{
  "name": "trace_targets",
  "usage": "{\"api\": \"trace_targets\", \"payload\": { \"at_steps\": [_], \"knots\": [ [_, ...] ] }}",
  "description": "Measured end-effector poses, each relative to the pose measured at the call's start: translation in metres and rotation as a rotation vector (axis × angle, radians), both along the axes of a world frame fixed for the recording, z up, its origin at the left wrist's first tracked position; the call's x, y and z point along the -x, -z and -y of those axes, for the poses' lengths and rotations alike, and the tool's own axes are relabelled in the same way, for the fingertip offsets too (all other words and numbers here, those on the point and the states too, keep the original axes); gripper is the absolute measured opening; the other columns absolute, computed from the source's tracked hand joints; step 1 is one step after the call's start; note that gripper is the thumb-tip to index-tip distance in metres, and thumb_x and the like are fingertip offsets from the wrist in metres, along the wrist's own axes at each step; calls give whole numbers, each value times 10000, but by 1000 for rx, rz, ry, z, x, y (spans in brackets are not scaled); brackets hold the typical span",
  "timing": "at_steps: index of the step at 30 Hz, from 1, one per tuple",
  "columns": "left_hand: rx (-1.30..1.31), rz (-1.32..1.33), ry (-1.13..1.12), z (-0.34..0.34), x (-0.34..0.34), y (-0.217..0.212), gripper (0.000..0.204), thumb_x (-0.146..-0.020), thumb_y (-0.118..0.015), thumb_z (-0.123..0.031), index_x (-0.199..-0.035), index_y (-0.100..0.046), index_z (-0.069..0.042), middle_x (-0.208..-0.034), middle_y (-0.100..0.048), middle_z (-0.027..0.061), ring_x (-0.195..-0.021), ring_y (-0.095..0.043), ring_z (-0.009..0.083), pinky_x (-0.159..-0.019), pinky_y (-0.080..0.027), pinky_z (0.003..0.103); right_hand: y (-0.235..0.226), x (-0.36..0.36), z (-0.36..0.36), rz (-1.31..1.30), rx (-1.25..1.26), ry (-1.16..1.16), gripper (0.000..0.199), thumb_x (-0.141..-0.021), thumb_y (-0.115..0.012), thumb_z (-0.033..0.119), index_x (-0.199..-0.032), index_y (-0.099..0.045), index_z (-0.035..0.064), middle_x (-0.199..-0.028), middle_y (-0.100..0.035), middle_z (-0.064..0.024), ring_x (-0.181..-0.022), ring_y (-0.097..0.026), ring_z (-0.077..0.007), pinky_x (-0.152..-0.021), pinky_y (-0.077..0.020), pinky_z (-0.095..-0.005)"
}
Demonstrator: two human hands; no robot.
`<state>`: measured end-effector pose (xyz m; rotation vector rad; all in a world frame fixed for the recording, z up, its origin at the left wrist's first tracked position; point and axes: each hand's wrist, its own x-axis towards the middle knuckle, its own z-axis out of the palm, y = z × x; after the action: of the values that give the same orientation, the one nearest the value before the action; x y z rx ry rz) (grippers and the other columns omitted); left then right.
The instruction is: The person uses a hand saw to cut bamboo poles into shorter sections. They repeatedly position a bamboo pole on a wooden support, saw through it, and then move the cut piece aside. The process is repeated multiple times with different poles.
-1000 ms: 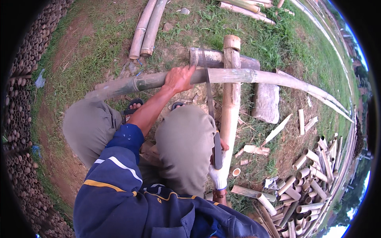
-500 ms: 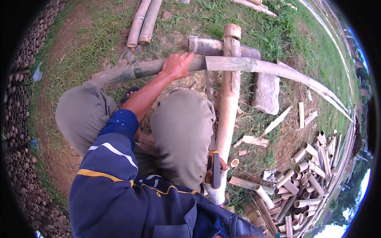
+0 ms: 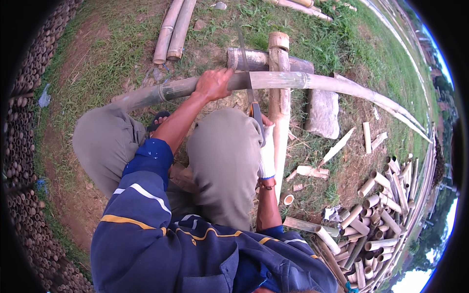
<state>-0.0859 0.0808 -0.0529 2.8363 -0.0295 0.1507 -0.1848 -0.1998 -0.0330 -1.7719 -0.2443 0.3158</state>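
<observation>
A long bamboo pole (image 3: 286, 80) runs crosswise in front of me. My bare left hand (image 3: 214, 85) is closed over it, just left of where a saw crosses it. In a white glove, my right hand (image 3: 267, 149) grips the orange-and-black handle of the hand saw (image 3: 255, 112), close beside my right knee. The blade passes across the pole and its thin tip sticks out beyond the far side. Under the pole, right of the blade, stands a slanting bamboo post (image 3: 279, 115). How deep the blade sits in the bamboo I cannot tell.
A darker bamboo log (image 3: 254, 59) lies beneath the post's far end, with a stone block (image 3: 322, 113) to its right. Short cut bamboo pieces (image 3: 378, 215) are heaped at lower right. Two poles (image 3: 171, 31) lie farther ahead. Stacked bamboo (image 3: 22, 146) lines the left edge.
My right hand has pushed the saw forward, away from my body, so more blade shows past the pole. My left hand keeps its hold on the bamboo.
</observation>
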Motion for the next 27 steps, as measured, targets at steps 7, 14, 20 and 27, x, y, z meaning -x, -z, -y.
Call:
{"api": "trace_targets", "payload": {
  "at_steps": [7,14,20,27],
  "knots": [
    [14,-29,-8,4,4,-4,704,-776,-971,-399,-1305,-645,-67,-1143,-762,167,-1079,-781,387,-958,-644,518,-3,164,128,-245,41,60,738,-987,-652,-38,-1663,-375,61,-1181,-633,-37,-863,-609,-106,-819,-552,-257],
    [44,-19,32,6,-10,-13,678,-749,-951,-389,-1289,-673,-87,-1109,-788,198,-1018,-789,419,-908,-647,527,12,-59,-17,-3,-50,11,698,-940,-657,-48,-1597,-448,63,-1140,-627,-63,-865,-587,-141,-839,-537,-306],
    [60,-53,42,-2,-12,-24,620,-779,-918,-368,-1255,-682,-47,-1068,-805,212,-1021,-795,426,-930,-646,526,-14,14,10,137,61,14,669,-959,-639,-30,-1598,-464,62,-1178,-644,-63,-910,-616,-131,-857,-548,-283],
    [61,-102,26,-2,-8,-19,678,-762,-936,-395,-1280,-681,-40,-1009,-806,238,-985,-798,449,-939,-648,530,-54,160,102,183,308,13,564,-1057,-579,29,-1606,-457,70,-1190,-663,-30,-930,-668,-79,-819,-567,-209]
  ]
}}
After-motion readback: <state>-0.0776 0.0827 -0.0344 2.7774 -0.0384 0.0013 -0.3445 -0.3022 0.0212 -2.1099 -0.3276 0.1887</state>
